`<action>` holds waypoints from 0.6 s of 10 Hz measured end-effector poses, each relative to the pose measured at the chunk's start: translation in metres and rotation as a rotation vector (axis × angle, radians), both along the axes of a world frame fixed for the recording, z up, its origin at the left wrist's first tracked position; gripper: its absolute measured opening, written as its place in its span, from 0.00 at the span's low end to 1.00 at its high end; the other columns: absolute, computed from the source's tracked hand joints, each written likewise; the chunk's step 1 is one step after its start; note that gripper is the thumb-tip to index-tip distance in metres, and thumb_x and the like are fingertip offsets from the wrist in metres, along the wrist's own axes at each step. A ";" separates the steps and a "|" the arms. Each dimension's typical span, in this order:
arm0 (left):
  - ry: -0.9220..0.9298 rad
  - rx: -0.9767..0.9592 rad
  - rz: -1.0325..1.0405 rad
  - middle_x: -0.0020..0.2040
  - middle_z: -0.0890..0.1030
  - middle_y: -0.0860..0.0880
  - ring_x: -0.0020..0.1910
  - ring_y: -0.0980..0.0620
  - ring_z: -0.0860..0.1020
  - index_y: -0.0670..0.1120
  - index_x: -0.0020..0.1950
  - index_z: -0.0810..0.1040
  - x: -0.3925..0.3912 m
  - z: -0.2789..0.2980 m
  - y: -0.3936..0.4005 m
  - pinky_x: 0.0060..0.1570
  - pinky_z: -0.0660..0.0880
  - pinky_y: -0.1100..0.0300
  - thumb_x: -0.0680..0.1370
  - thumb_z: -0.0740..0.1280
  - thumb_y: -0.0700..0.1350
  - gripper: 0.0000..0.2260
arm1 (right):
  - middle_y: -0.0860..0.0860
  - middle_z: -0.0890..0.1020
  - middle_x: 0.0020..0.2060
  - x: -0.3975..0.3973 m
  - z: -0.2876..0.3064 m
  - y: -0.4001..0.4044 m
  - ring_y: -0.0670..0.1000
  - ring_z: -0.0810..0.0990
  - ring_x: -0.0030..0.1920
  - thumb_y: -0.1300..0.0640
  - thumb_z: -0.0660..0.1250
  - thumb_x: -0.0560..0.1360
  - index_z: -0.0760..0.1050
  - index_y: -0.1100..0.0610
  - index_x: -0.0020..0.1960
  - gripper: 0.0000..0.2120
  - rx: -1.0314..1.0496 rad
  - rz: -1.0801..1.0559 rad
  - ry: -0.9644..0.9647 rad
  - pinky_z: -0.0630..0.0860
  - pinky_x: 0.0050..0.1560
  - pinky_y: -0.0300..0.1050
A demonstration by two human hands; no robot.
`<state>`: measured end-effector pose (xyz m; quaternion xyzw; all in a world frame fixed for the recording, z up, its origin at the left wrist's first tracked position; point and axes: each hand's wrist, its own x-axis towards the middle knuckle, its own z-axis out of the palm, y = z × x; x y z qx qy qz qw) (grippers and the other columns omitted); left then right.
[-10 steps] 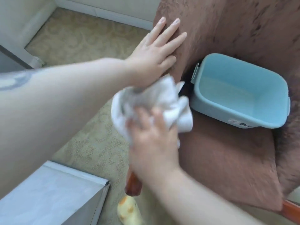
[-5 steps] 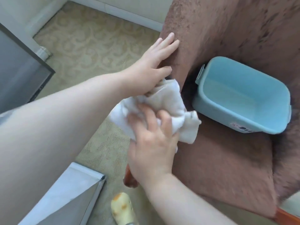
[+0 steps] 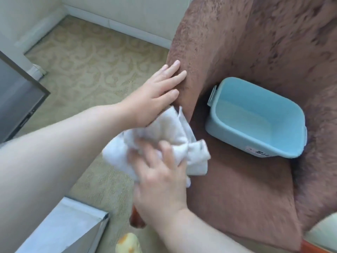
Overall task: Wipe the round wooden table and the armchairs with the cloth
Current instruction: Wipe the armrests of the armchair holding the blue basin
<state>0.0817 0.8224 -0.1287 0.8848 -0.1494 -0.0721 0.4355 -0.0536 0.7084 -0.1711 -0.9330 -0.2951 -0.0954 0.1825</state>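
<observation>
the left hand (image 3: pixel 155 95) lies flat, fingers straight, on an arm of the brown armchair (image 3: pixel 237 198), its heel hiding the top of the white cloth (image 3: pixel 169 128). the blurred right hand (image 3: pixel 160 181) presses the cloth against that arm, fingers spread. a blue basin (image 3: pixel 255 121) sits on the armchair seat.

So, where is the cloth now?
Head view, centre: the cloth lies under the right hand against the arm of the chair, just below the left hand and left of the tub.
</observation>
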 end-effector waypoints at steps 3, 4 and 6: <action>-0.038 0.056 -0.057 0.78 0.52 0.57 0.75 0.62 0.48 0.52 0.75 0.62 0.007 0.005 0.009 0.71 0.45 0.70 0.81 0.50 0.51 0.21 | 0.46 0.82 0.54 0.082 0.043 -0.051 0.59 0.76 0.52 0.58 0.62 0.67 0.82 0.49 0.55 0.19 -0.100 -0.010 -0.094 0.74 0.47 0.58; -0.021 0.006 -0.019 0.77 0.52 0.60 0.73 0.68 0.52 0.54 0.74 0.63 0.001 0.003 0.006 0.69 0.48 0.75 0.82 0.52 0.50 0.19 | 0.47 0.80 0.50 0.038 0.019 0.019 0.58 0.72 0.56 0.57 0.60 0.61 0.81 0.48 0.45 0.17 -0.132 -0.266 0.048 0.65 0.48 0.55; -0.080 -0.103 0.181 0.78 0.38 0.56 0.75 0.63 0.41 0.54 0.78 0.48 -0.051 -0.036 -0.038 0.73 0.45 0.64 0.81 0.58 0.42 0.29 | 0.48 0.55 0.34 -0.049 -0.080 -0.013 0.39 0.74 0.36 0.31 0.48 0.50 0.74 0.55 0.29 0.30 0.132 -1.248 0.123 0.72 0.37 0.28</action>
